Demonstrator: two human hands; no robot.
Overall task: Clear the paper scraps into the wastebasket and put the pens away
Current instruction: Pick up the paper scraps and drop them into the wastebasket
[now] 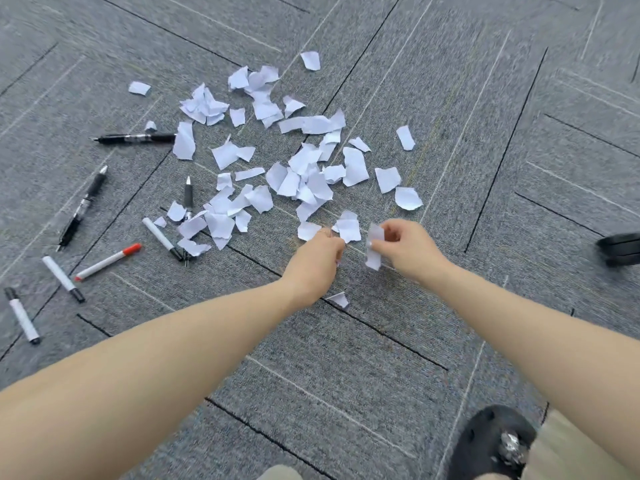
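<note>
Grey carpet tiles, black clog (perforated), dark wheeled base

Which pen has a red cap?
The white marker with the red cap, lying at the lower left of the carpet. All the other pens and markers there have black caps or black bodies.

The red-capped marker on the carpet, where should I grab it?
Pinch the red-capped marker from above at the middle of its white barrel. It lies flat on the carpet, clear of the scraps, with both long sides free for thumb and finger.
</note>
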